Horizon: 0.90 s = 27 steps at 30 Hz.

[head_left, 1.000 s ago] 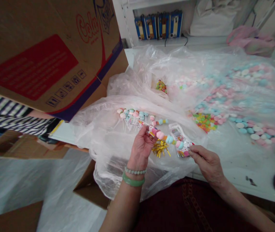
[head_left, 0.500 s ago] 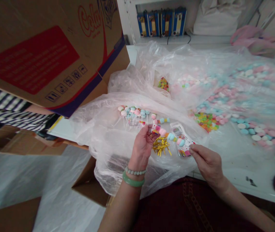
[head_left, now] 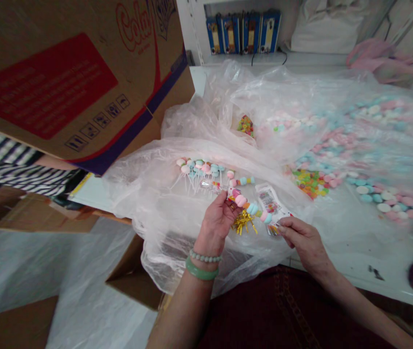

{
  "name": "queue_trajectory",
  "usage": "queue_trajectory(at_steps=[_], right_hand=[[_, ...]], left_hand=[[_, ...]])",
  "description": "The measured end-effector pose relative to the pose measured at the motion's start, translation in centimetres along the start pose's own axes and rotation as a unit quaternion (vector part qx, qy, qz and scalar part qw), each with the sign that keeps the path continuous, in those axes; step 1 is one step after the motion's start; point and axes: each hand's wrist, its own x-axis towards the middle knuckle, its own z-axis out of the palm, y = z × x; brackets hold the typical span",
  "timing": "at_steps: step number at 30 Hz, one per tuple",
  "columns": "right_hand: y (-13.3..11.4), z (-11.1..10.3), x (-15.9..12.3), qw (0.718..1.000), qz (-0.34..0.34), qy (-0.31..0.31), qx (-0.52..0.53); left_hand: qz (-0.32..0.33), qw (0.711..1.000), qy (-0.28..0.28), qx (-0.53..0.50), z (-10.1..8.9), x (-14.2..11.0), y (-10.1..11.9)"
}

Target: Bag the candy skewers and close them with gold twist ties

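A skewer of pink, blue, orange and green marshmallows and gummies (head_left: 252, 208) stretches between my hands. My left hand (head_left: 218, 218), with green bracelets at the wrist, is closed around its upper end, where a pink dotted printed piece shows. At the lower end my right hand (head_left: 303, 240) pinches with thumb and fingers; the bit between them is too small to make out clearly. Gold twist ties (head_left: 243, 223) lie under the skewer. Beside it rest printed packets (head_left: 269, 198). Another short skewer (head_left: 245, 181) and a bunch of marshmallow sticks (head_left: 201, 168) lie just beyond.
Clear plastic sheeting (head_left: 177, 218) covers the table. Loose marshmallows (head_left: 384, 196) and green-orange gummies (head_left: 306, 182) lie to the right. A large cardboard box (head_left: 134, 87) stands at left, with a striped sleeve (head_left: 17, 165) behind it. Blue folders (head_left: 250, 33) stand at the back.
My right hand has shifted left and slightly down with the skewer's lower end. My left hand has moved a little to the right, so the hands are closer together.
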Motion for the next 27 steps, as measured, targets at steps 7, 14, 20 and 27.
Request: queue_trajectory(at_steps=[7, 14, 20, 27], right_hand=[[0.1, -0.25, 0.3, 0.992, 0.075, -0.037, 0.097], [-0.39, -0.44, 0.52, 0.99, 0.092, -0.016, 0.109], [-0.26, -0.28, 0.59, 0.987, 0.092, -0.01, 0.131], [0.12, -0.24, 0.88, 0.982, 0.103, 0.006, 0.159]], left_hand=[[-0.008, 1.0, 0.011, -0.011, -0.63, 0.45, -0.07], [0.027, 0.998, 0.052, 0.027, -0.51, 0.35, -0.07], [-0.023, 0.999, 0.047, 0.008, -0.28, 0.03, 0.19], [-0.072, 0.997, -0.001, -0.008, -0.84, 0.39, 0.18]])
